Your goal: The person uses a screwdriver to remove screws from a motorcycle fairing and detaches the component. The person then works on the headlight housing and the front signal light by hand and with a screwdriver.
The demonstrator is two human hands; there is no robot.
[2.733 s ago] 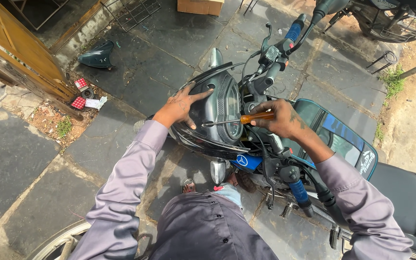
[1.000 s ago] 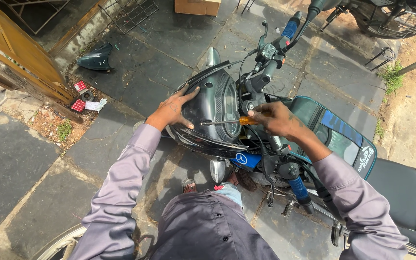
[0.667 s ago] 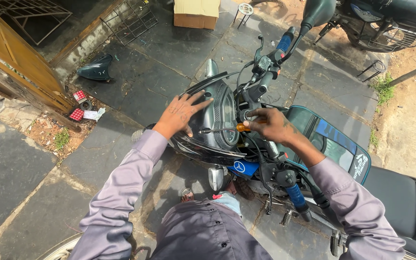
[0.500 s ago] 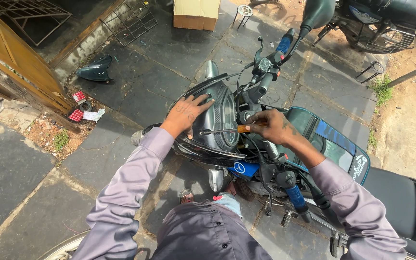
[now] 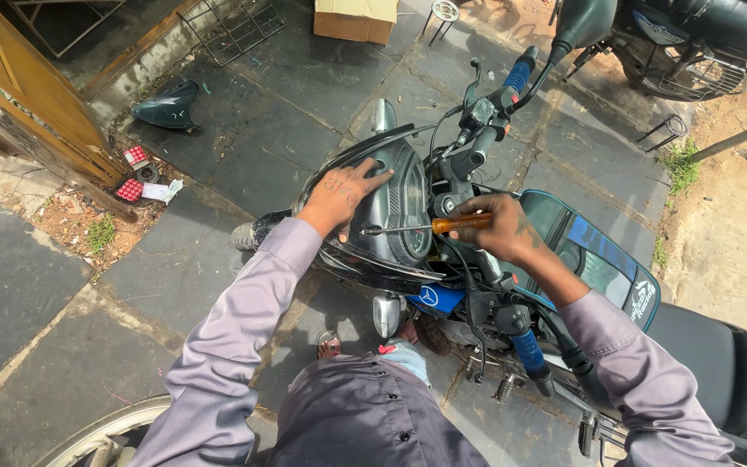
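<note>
Our left hand [image 5: 339, 195] lies flat on the motorcycle's headlight cowl [image 5: 382, 207]; our right hand [image 5: 499, 227], just right of it, holds a screwdriver [image 5: 421, 227] against the cowl. A cardboard box [image 5: 356, 19] sits on the pavement ahead.

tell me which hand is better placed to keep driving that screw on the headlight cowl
Right. The right hand already grips the screwdriver, its tip at the headlight cowl. The left hand lies flat on the cowl, steadying it.

Bright, sharp daylight picture.
We see hard sun at right, deep shadow at upper left, edges slightly bent.
</note>
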